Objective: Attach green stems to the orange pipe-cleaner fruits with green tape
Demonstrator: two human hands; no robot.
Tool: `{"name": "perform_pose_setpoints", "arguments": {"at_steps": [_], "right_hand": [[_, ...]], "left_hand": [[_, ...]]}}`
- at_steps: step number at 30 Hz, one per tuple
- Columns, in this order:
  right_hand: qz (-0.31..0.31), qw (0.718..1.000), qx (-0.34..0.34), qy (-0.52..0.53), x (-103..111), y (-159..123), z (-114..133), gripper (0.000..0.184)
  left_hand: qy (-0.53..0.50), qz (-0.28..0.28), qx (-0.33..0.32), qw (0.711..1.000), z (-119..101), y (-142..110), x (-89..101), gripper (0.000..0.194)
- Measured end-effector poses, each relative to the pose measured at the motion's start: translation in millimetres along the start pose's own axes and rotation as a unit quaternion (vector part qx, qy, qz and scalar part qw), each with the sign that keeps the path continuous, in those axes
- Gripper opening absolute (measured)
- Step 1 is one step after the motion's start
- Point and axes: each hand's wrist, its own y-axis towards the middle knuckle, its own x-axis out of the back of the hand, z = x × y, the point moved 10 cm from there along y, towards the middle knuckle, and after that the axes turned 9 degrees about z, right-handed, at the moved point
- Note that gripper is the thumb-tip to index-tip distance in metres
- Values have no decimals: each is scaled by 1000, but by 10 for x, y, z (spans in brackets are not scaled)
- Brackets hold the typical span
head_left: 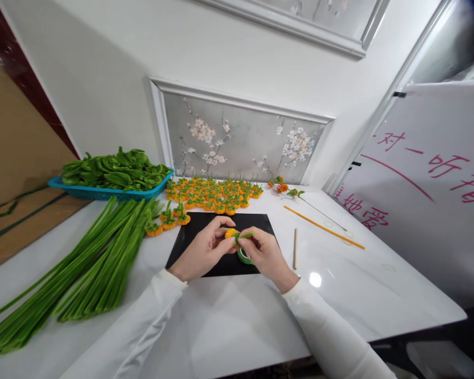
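Between my hands, above a black mat, is a small orange flower with a green base. My left hand is closed around the flower head, thumb underneath and index finger curved above. With its thumb and fingertips pressed together, my right hand pinches a green fuzzy strip at the flower's base. Whether the strip is fixed to the flower I cannot tell. Just below my fingers a roll of green tape lies on the mat, partly covered by my right hand.
Many similar orange flowers stand behind the mat. On the left are long green fuzzy stems and a blue tray heaped with green leaves. To the right lie a wooden stick, an orange stem and a finished-looking flower spray.
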Motion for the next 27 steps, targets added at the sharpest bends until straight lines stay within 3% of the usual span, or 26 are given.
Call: {"name": "perform_pose_setpoints", "arguments": {"at_steps": [7,12,20,23,27], "right_hand": [[-25,991,67,-112,55,-19,234,12],[-9,993,61,-101,22,-28,248,13],[-19,998,22,-47,52,-20,135,19],[-13,1000,9,-25,41,-12,78,17],[-5,1000,14,-27,39,-7,60,12]], "left_hand": [[-33,-4,55,998,56,-7,-7,28],[-24,4,105,994,116,-27,-31,29],[101,33,-17,994,-89,-6,-67,35],[79,20,-21,996,-79,-5,-56,19],[17,27,11,999,-20,-1,-73,20]]}}
